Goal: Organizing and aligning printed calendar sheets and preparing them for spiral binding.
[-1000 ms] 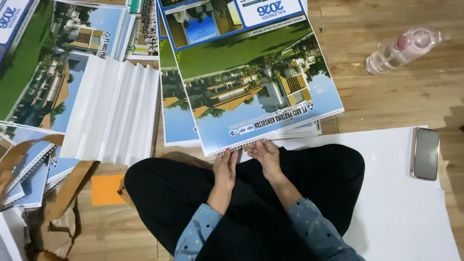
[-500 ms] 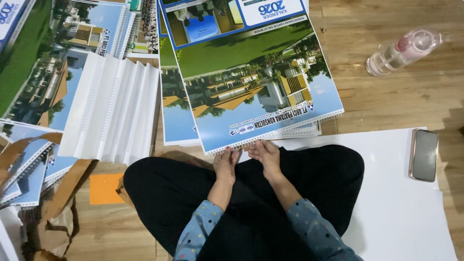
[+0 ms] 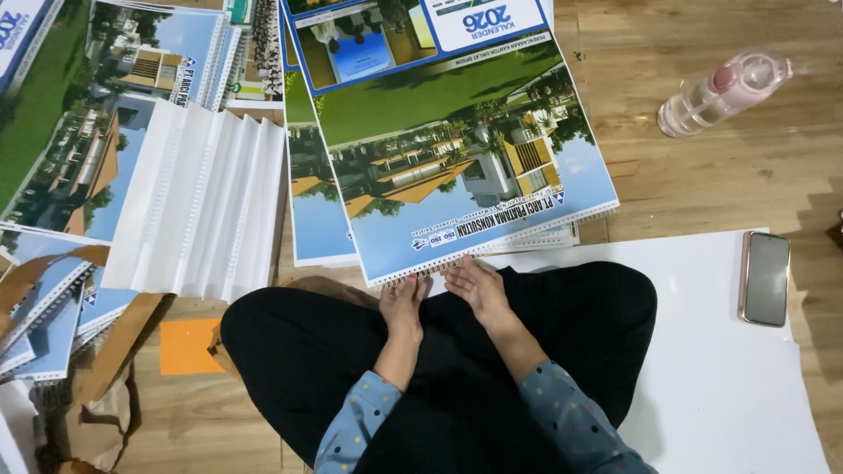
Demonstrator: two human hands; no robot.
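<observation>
A large wall calendar with a photo of buildings, lawn and blue sky lies on top of a stack on the wooden floor, its punched near edge facing me. My left hand and my right hand rest side by side at that near edge, fingertips on the row of binding holes. Whether the fingers pinch a wire comb I cannot tell. I sit cross-legged in black trousers and dotted blue sleeves.
A fanned pile of white punched sheets lies to the left, with more calendars beyond. A pink water bottle lies upper right. A phone sits on a white board. Brown paper and an orange card sit lower left.
</observation>
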